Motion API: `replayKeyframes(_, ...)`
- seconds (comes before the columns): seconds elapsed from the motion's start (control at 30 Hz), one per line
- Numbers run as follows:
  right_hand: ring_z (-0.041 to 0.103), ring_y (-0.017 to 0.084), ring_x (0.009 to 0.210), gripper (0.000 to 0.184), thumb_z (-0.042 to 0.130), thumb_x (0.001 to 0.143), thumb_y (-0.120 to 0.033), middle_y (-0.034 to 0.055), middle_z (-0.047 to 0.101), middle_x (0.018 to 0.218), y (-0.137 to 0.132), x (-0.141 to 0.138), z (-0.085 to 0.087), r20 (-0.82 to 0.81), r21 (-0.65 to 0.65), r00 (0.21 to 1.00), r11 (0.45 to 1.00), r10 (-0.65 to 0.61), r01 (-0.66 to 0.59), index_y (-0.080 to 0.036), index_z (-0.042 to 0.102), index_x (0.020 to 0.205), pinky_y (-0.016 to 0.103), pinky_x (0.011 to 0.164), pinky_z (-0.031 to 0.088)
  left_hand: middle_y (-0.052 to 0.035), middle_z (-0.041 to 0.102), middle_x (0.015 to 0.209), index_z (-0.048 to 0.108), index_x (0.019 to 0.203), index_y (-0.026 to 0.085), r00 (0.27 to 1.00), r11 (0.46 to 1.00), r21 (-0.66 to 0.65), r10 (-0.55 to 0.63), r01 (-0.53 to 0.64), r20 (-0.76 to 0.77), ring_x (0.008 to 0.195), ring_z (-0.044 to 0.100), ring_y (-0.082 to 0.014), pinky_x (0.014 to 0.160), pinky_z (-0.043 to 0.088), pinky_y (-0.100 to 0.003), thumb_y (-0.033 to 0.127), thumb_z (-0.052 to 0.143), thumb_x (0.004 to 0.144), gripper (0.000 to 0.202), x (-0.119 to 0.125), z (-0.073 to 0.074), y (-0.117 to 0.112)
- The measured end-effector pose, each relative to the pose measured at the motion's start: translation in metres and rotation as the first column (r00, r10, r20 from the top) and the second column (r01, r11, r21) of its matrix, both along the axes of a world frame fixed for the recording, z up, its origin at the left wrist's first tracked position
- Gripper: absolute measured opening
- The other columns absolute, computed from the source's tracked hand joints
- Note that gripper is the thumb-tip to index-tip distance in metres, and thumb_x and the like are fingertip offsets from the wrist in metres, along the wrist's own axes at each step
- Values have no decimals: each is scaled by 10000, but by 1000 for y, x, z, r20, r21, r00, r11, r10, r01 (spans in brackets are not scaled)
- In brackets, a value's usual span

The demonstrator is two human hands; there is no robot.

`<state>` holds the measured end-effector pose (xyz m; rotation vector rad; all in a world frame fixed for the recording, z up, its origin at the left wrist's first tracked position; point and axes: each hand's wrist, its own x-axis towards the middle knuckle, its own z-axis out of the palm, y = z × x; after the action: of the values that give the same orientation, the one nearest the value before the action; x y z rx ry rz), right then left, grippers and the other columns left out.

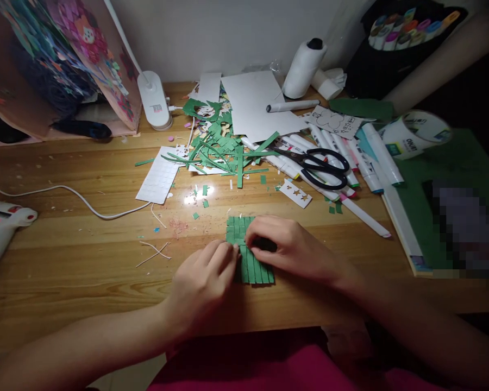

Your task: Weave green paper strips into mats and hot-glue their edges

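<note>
- Our left hand (206, 274) and right hand (285, 247) pinch the woven green paper-strip mat (248, 255) flat on the wooden surface (85, 244).
- Loose strips could slip apart if we lift.

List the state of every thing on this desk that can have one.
Woven green paper mat: flat, partly woven, loose strip ends at the near edge.
Left hand: fingers pressing the mat.
Right hand: fingers pinching a strip.
Scissors: shut, lying on markers.
Grey marker: capped.
Glue gun: red light on.

green woven paper strips (250, 255), black scissors (321, 165)
</note>
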<state>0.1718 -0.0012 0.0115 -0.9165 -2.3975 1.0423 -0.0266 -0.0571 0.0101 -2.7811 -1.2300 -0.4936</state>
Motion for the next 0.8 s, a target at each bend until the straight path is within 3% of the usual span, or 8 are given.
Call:
replayKeyframes(0.27, 524, 144, 758, 103, 545, 800, -64, 17, 577, 785, 0, 0, 0, -11, -8, 1000, 1000, -3, 3, -166, 558, 799, 259, 699, 414, -156, 662, 1019, 610, 1046, 16, 997, 997, 35, -64, 65, -49, 902, 627, -214, 694, 550, -299, 75, 315, 924, 325, 1, 0, -8)
replayKeyframes(0.5, 535, 141, 771, 106, 548, 807, -69, 14, 589, 800, 2, 1, 1, 2, -14, 1000, 1000, -5, 5, -175, 554, 809, 252, 711, 416, -161, 668, 1008, 600, 1053, 18, 996, 995, 57, -83, 83, -18, 891, 631, -200, 733, 565, -309, 69, 324, 919, 311, 2, -2, -5)
replayKeyframes(0.6, 550, 142, 796, 87, 586, 812, -122, 12, 605, 852, 3, 5, 9, 34, -30, 999, 999, -26, 27, -185, 555, 863, 248, 716, 419, -143, 665, 951, 591, 1051, 31, 995, 996, -24, -85, 86, 43, 836, 622, -186, 699, 563, -305, 82, 352, 923, 276, 2, -3, 0)
replayKeyframes(0.8, 542, 207, 854, 168, 652, 792, -284, 39, 602, 902, -1, 12, 21, 291, -16, 950, 993, -111, 120, -199, 535, 877, 310, 712, 422, -76, 623, 852, 590, 972, 96, 980, 975, -219, 2, 42, 198, 744, 575, -140, 635, 521, -263, 111, 399, 925, 197, 1, -8, 8)
